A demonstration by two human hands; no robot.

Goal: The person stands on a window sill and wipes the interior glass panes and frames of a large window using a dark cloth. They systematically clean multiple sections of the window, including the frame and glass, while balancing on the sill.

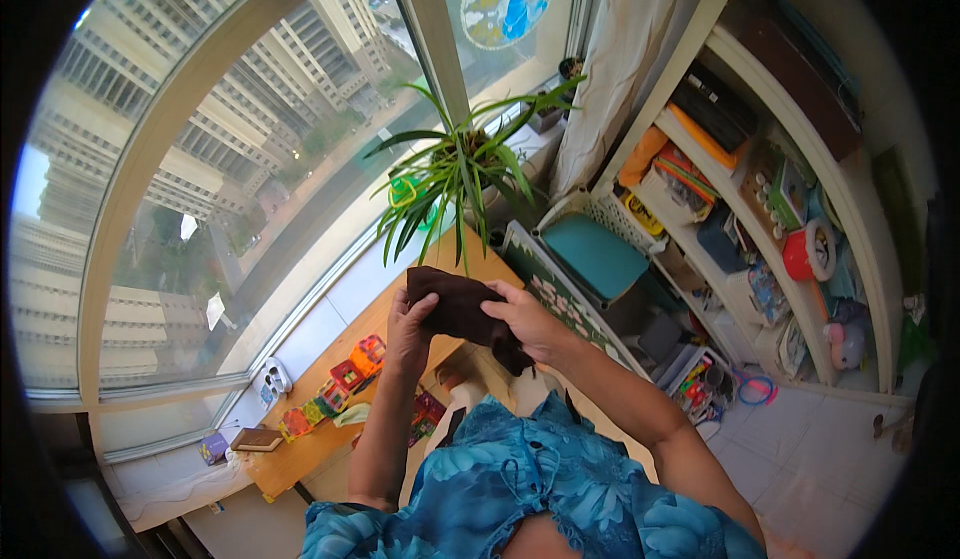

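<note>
A dark brown piece of cloth (pixel 456 305) is stretched between my two hands, above the wooden table's edge. My left hand (pixel 411 326) pinches its left end, thumb on the near face and fingers behind. My right hand (pixel 525 323) grips the other end, where a bunched part of the fabric hangs below the fingers. What kind of cloth article it is cannot be made out. Just beyond the cloth, long leaves of a potted spider plant (pixel 469 165) droop towards it.
Colourful translucent toy tiles (pixel 345 375) line the wooden table (pixel 442 259) at left. A brown box (pixel 257 440) lies at its far left end. Windows (pixel 247 146) rise beyond. At right stand a teal-lidded bin (pixel 595 254), a filled shelving unit (pixel 780 236) and a crate of toys (pixel 701 383).
</note>
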